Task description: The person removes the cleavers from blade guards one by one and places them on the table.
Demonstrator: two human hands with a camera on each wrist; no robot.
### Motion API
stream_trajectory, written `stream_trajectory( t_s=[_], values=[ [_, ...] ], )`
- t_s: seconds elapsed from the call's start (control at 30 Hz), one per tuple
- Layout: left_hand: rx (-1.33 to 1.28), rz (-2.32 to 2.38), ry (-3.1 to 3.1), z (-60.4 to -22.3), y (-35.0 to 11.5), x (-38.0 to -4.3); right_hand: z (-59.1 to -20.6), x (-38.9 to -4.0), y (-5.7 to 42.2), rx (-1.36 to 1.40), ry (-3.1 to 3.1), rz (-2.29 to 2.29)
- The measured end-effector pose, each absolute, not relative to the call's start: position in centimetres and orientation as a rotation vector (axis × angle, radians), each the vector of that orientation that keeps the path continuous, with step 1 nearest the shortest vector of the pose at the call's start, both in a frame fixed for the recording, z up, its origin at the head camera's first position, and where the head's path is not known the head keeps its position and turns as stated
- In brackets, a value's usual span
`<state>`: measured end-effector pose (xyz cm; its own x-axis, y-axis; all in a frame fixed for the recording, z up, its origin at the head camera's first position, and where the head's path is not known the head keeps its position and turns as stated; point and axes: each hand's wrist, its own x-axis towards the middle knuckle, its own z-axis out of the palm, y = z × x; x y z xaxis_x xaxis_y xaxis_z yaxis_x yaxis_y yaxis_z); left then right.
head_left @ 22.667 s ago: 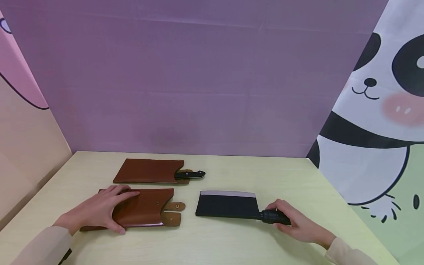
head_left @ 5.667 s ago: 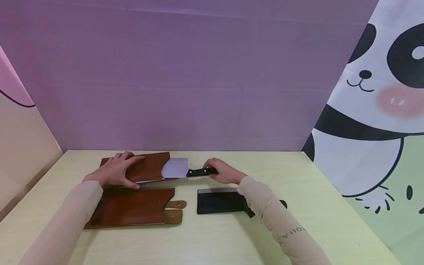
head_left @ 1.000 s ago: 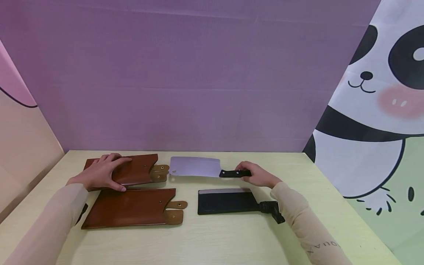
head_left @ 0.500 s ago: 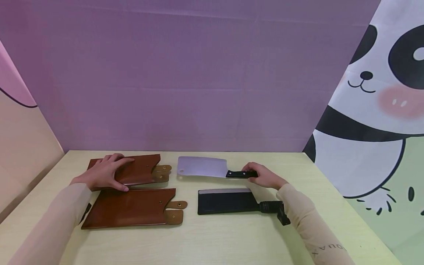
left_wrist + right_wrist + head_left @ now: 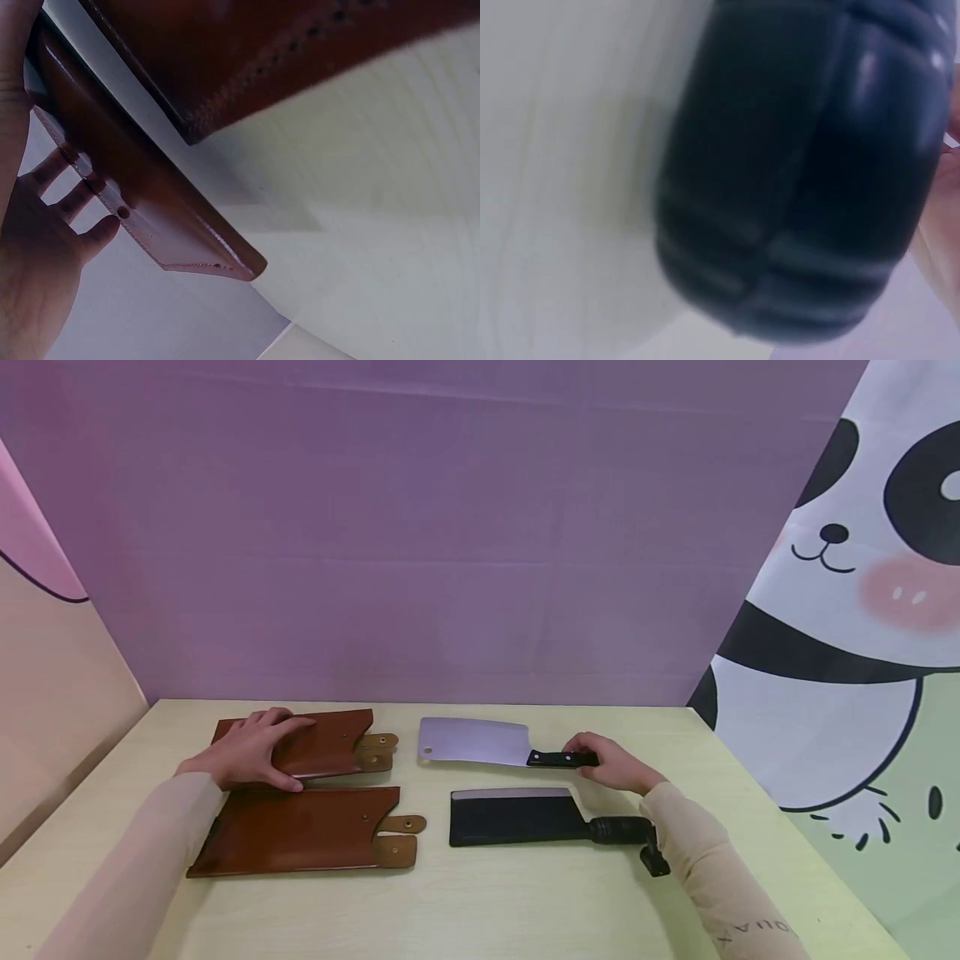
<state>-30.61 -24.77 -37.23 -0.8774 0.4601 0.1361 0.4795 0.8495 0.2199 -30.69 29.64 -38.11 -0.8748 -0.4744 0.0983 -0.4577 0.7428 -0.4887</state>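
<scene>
In the head view my left hand (image 5: 251,750) spans the far brown leather knife sheath (image 5: 337,735), thumb on its near edge and fingers over its far edge. The left wrist view shows fingertips along the edge of that sheath (image 5: 142,187). My right hand (image 5: 611,764) grips the black riveted handle of a silver cleaver (image 5: 474,741), whose blade points left, apart from the sheath's straps. Nearer lies a second, larger sheath (image 5: 300,831). To its right is a black-bladed cleaver (image 5: 517,818), its handle (image 5: 802,172) filling much of the right wrist view.
The pale wooden table (image 5: 480,902) ends at a purple backdrop (image 5: 435,552). A panda print (image 5: 862,552) covers the right side. My right sleeve (image 5: 705,860) passes beside the black cleaver's handle end, where a small black piece (image 5: 654,860) shows.
Since several seconds ago the silver cleaver has come fully out of the far sheath. Over the last second it moved right with my right hand. The sheath and left hand shifted slightly right.
</scene>
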Motion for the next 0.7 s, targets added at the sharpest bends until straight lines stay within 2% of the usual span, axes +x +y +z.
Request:
stream_trajectory(
  t_s=[0.7],
  values=[
    [-0.769,-0.354,-2.941,-37.8,-22.7,-31.6,-38.5,-30.3,32.0,-0.709,2.929,-0.821]
  ],
)
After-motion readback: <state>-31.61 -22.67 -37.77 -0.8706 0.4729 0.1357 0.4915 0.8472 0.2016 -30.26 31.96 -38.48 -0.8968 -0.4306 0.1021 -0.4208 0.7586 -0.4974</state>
